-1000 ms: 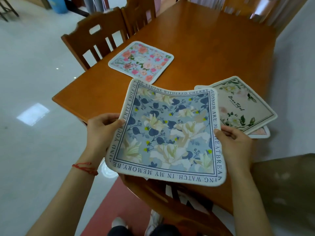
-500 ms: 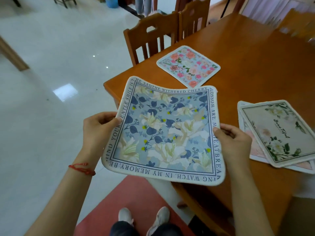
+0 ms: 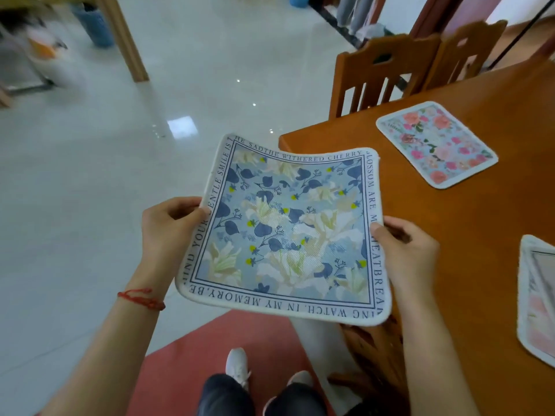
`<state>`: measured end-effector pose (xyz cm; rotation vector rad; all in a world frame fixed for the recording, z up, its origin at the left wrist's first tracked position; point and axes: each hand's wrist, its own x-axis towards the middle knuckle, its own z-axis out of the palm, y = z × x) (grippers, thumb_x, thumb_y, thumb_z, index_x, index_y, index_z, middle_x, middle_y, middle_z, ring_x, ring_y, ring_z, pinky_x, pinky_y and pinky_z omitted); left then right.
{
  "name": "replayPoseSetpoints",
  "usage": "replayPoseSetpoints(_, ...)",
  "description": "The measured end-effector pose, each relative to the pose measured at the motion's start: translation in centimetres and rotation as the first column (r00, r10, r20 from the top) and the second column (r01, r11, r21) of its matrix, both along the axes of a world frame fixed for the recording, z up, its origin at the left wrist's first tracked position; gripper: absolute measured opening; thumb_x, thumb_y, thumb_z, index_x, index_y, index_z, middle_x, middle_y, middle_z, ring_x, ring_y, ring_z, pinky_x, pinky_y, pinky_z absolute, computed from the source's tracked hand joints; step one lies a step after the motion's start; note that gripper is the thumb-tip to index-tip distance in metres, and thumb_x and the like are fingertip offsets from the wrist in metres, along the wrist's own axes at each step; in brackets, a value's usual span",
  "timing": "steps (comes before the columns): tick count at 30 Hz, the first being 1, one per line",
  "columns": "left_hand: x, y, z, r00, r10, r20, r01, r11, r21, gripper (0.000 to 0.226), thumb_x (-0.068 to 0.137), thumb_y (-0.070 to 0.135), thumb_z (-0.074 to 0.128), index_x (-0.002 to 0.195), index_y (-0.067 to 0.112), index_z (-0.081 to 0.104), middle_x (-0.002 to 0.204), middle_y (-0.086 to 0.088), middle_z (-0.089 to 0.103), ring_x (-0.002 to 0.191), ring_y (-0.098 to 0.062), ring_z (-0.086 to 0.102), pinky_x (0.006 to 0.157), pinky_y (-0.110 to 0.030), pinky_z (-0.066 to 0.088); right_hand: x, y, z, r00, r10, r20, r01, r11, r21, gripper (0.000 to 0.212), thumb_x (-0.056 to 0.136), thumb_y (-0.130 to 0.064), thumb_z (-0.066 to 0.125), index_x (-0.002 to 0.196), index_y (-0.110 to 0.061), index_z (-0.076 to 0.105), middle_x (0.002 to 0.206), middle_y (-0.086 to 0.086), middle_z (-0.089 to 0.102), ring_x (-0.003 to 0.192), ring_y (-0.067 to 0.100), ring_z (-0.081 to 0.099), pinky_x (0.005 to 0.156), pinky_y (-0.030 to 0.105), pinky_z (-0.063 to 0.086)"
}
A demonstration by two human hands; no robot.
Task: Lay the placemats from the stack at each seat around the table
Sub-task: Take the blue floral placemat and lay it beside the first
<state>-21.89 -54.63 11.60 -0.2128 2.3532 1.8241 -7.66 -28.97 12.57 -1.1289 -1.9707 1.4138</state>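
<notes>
each hand, left hand (image 3: 168,226) and right hand (image 3: 405,253), pinched an opposite edge of the blue placemat (image 3: 288,232), likely keeping it flat for laying beside the bench (image 3: 450,223) corner.

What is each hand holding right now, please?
Left hand: closed on the blue placemat's left edge.
Right hand: closed on its right edge.

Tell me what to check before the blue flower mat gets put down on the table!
1. Both hands hold the blue flower mat: left hand on one edge, right hand on the other. Ok.
2. Mat is over the table: mostly over the floor. Not ok.
3. Mat is flat: its far edge sags. Not ok.
4. Pink rose mat lies flat by its chair. Ok.
5. Stack has mats left: cut off by the picture edge. Cannot tell.
</notes>
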Motion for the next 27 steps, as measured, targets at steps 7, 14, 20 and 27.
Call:
replayPoseSetpoints(7,-2.3,-7.2,-1.7,0.988,0.146,0.052,-0.145,0.989,-0.02,0.012,0.077,0.009,0.069,0.087,0.017,0.071,0.075,0.001,0.069,0.061,-0.009,0.065,0.057,-0.019,0.053,-5.8,-6.0,-1.4,0.988,0.151,0.021,-0.151,0.988,-0.018,0.019,0.082,-0.008,0.066,0.082,-0.027,0.062,0.081,-0.003,0.067,0.073,0.018,0.067,0.063,0.032,0.055)
replayPoseSetpoints(14,-4.3,-12.4,-3.2,0.961,0.267,0.067,-0.263,0.963,-0.054,0.013,0.079,0.011,0.069,0.081,0.023,0.068,0.077,-0.001,0.069,0.067,-0.015,0.064,0.065,-0.025,0.053,-11.4,-10.2,-3.2,0.954,0.293,0.072,-0.292,0.956,-0.018,0.021,0.082,-0.013,0.066,0.083,-0.032,0.061,0.09,0.002,0.069,0.079,0.022,0.068,0.07,0.043,0.057)
replayPoseSetpoints(20,-7.5,-14.2,-4.7,0.927,0.367,0.07,-0.359,0.927,-0.107,0.013,0.078,0.012,0.069,0.09,0.018,0.07,0.077,0.002,0.068,0.065,-0.009,0.062,0.055,-0.011,0.049,-17.8,-11.3,-4.7,0.925,0.372,0.082,-0.374,0.927,0.005,0.022,0.081,-0.011,0.067,0.103,-0.009,0.067,0.089,0.003,0.068,0.084,0.023,0.066,0.077,0.036,0.055)
replayPoseSetpoints(27,-14.5,-13.4,-5.6,0.89,0.453,0.055,-0.442,0.886,-0.14,0.015,0.077,0.011,0.07,0.092,0.016,0.07,0.077,0.003,0.068,0.067,-0.01,0.062,0.065,-0.018,0.049,-27.7,-10.5,-5.8,0.892,0.451,0.04,-0.451,0.892,-0.013,0.02,0.081,-0.008,0.066,0.101,-0.009,0.066,0.088,0.003,0.067,0.078,0.015,0.063,0.069,0.016,0.053)
